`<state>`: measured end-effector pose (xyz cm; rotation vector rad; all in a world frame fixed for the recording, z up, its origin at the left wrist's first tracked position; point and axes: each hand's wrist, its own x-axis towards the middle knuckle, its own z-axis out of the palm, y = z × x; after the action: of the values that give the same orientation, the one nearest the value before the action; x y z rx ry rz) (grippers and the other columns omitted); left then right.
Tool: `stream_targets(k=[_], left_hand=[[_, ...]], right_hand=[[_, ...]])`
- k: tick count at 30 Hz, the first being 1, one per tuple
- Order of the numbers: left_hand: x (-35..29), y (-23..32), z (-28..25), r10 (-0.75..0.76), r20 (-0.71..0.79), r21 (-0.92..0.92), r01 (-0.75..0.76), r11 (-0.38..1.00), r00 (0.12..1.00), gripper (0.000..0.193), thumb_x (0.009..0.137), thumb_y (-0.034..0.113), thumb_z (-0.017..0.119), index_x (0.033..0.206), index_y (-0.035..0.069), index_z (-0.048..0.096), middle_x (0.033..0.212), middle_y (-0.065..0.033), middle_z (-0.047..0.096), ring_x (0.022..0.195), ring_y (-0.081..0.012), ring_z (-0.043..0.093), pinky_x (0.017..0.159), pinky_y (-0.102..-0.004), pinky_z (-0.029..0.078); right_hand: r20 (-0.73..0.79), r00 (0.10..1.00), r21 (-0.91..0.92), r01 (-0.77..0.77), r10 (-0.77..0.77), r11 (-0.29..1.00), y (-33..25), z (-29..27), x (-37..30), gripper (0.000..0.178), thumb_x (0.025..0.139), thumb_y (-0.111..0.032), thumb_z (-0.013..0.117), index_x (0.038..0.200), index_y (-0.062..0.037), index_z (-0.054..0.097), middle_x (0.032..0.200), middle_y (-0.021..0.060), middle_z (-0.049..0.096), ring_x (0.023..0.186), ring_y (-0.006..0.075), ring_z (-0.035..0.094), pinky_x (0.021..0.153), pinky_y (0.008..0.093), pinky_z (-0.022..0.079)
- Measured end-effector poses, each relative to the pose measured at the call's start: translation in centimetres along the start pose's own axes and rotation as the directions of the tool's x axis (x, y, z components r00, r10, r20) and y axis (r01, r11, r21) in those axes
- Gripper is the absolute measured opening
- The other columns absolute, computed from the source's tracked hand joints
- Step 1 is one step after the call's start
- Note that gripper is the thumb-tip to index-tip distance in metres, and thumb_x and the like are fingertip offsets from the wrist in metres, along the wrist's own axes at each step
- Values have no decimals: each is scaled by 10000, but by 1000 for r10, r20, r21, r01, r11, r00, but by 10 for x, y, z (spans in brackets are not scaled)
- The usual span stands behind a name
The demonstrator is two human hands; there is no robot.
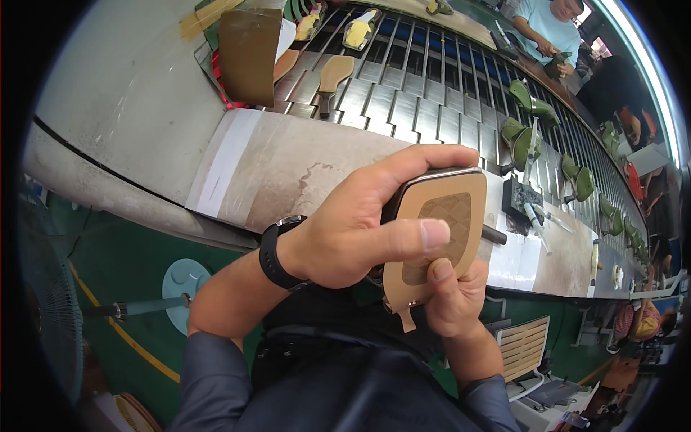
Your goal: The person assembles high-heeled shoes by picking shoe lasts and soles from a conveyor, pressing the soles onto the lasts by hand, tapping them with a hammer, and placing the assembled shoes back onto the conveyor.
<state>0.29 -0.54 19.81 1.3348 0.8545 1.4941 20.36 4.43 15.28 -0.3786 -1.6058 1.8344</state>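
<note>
I hold a shoe (461, 201) between both hands above the near edge of the work ledge. Its tan sole faces up, with a darker quilted panel in the middle and a narrow tan tab hanging at the near end. My left hand (345, 234) wraps the far left side, fingers over the far edge and thumb across the panel. At the near right, my right hand (458, 302) grips the shoe with its thumb pressed on the sole; its other fingers are mostly hidden. A dark rod (494, 235) sticks out from beneath the shoe on the right.
The pale ledge (288, 169) borders a metal roller conveyor (381, 101). A loose tan sole (335, 73) and several green shoes (518, 140) lie along it. Syringes (536, 216) stand in a black holder. A co-worker (551, 36) handles a shoe across the line.
</note>
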Motion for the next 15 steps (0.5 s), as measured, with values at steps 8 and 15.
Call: stream_targets(k=[8,15], left_hand=[[22,-19,-5,28,2,-216,-27,976,1000,729,1146,510,353,1585,-71,383,1604,-205,486,1466,-262,498,1210,-398,402],[47,-36,-29,94,17,-159,-90,983,995,633,1143,422,460,1549,-64,455,1457,-155,621,1318,-187,614,1134,-344,483]], right_hand=[[-62,998,-136,-17,8,991,-6,-19,15,412,1098,-291,592,1236,88,676,1111,150,766,971,193,740,828,316,591],[-19,982,53,-185,186,981,-7,-35,46,560,1117,-402,484,1267,129,579,885,258,747,600,297,752,462,313,613]])
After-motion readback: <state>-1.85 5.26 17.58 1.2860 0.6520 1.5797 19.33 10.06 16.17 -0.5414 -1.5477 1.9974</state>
